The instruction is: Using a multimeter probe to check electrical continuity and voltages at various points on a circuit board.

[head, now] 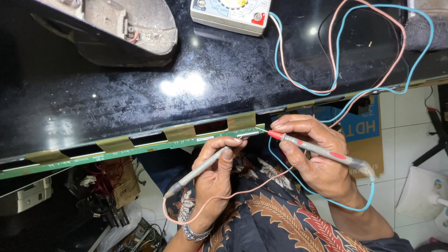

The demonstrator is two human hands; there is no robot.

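Below, a glossy black panel [140, 93] carries a meter [231, 14] at its far edge, while the left hand [214, 168] and right hand [312, 158] each grip a probe against the green strip [154, 145] along its near edge.

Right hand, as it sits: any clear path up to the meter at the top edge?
Probably yes. The right hand holds the red-tipped probe at the green board strip. Only bare black panel and loose leads lie before the meter, though the probe occupies its fingers.
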